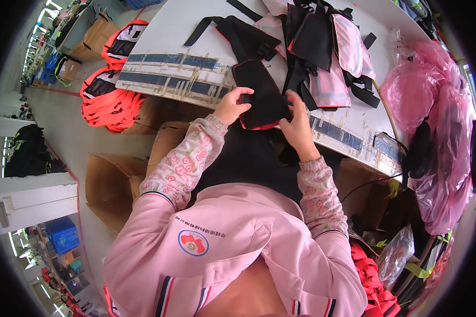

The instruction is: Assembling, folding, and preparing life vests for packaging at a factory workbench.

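Note:
A black fabric panel with red edging (264, 95) lies across the near edge of the table, its lower end hanging toward me. My left hand (231, 108) is closed on the panel's left edge, thumb and fingers pinching it. On the opposite side my right hand (298, 127) has its thumb and fingers around the panel's right edge, the grip partly hidden behind the cloth. Just beyond, a black padded strap piece (248, 39) with a buckle adjoins the panel. To its right lie pink-and-black pieces with webbing straps (328, 79).
The grey-white table (180, 39) carries worn tape strips along its edge. Orange bags (108, 105) are stacked left of it. Pink plastic wrapping (433, 116) hangs at the right, near a cable. Open cardboard boxes (111, 185) stand on the floor. Red-orange material (373, 280) lies at the lower right.

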Demonstrator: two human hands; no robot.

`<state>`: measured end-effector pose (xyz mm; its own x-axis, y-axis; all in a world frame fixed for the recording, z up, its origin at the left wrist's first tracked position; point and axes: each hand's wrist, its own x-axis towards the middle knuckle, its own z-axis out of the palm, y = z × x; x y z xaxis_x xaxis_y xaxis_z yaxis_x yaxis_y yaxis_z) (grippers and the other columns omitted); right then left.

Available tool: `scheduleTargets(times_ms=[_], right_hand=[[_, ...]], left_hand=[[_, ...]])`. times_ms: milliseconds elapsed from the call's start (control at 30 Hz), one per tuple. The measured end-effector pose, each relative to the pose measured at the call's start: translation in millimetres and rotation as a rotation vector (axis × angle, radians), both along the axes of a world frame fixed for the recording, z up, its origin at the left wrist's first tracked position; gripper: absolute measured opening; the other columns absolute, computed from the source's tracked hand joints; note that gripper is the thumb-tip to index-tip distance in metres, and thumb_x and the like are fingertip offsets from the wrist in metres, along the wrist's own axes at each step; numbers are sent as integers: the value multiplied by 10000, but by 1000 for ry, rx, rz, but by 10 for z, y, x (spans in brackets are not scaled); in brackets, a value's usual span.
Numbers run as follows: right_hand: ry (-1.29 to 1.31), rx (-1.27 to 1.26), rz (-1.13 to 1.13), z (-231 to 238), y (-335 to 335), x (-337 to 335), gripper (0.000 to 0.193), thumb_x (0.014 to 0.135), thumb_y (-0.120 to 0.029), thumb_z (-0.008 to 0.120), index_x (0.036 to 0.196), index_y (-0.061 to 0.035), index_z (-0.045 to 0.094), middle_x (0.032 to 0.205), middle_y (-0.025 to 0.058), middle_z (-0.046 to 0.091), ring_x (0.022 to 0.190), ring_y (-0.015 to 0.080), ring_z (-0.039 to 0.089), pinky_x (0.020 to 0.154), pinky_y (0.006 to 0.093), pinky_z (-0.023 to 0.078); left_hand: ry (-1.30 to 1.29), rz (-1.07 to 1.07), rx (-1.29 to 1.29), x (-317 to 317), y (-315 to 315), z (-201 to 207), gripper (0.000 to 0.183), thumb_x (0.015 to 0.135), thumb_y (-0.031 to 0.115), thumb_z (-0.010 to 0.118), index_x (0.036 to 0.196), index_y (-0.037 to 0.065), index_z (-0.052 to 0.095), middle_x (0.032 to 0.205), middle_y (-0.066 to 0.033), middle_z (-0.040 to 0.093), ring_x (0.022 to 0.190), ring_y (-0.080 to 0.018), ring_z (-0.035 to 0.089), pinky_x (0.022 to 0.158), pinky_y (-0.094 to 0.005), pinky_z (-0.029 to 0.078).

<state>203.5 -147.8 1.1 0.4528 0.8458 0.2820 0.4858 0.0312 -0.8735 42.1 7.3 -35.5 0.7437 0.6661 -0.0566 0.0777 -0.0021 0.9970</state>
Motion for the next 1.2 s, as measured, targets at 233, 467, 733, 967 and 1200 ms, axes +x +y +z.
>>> scheduleTargets(times_ms=[233,467,733,967,1200], right_hand=[[-123,7,-75,-64,116,-255,239,701,62,495,911,10,597,864,182,553,772,363,552,697,393,454],[-111,55,-233,-44,265,-496,237,714,68,503,931,4,572,847,186,582,800,379,583,712,409,481],[297,41,-151,-129,326,-529,208,763,96,480,925,8,575,765,126,618,693,200,616,649,303,490],[237,27,-114,-53,291,-567,194,772,89,501,927,7,584,752,58,596,670,103,549,610,234,453],[9,20,-51,-49,301,-690,140,748,-27,669,862,1,593,803,136,556,764,298,555,708,359,457]], left_hand=[[-63,498,155,-59,-283,104,476,819,178,692,1194,34,436,1121,-90,461,862,-138,522,795,-273,439],[43,164,700,-200,-586,325,715,725,321,764,1252,18,386,1308,-204,364,1254,-323,352,1057,-374,266],[69,242,770,-341,-522,306,583,699,82,750,1201,71,454,1303,-197,375,1206,-367,400,1006,-390,341],[155,230,771,-481,-487,208,477,681,-44,620,1132,61,505,1259,-198,435,1125,-375,474,933,-386,409],[-223,493,-408,-387,-375,46,263,821,-1,458,1056,5,577,969,-112,631,900,-220,617,800,-326,488]])
